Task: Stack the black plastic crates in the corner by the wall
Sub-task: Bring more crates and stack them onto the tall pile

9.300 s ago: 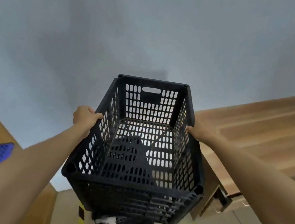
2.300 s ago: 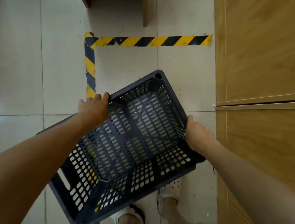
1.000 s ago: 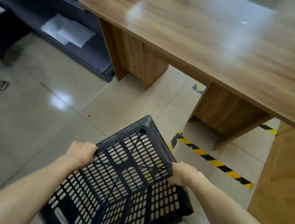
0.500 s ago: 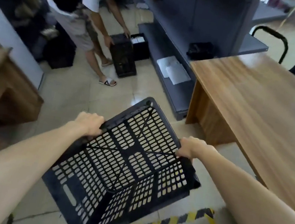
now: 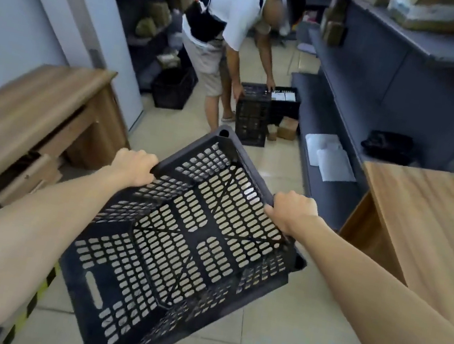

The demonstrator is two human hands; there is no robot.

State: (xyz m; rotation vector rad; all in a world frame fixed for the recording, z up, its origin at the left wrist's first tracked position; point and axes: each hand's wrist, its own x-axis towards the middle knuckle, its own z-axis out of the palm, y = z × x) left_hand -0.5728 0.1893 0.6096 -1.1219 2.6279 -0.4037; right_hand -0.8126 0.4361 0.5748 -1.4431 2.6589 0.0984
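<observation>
I carry an empty black perforated plastic crate (image 5: 178, 241) in front of me, turned diagonally and tilted toward me, above the tiled floor. My left hand (image 5: 133, 166) grips its left rim and my right hand (image 5: 291, 212) grips its right rim. Farther off, another black crate (image 5: 251, 116) stands on end on the floor, held by a bent-over person (image 5: 224, 21). A third black crate (image 5: 173, 89) sits on the floor by the left shelving.
A wooden desk (image 5: 19, 110) stands at the left and a wooden table (image 5: 434, 218) at the right. Grey shelving (image 5: 385, 78) runs along the right with papers on its lowest shelf. Small cardboard boxes (image 5: 285, 129) lie on the floor. Yellow-black tape (image 5: 29, 307) marks the floor near my left arm.
My view has swung further into the room: the person and the standing crate are now straight ahead. The crate stays in both my hands, held much the same.
</observation>
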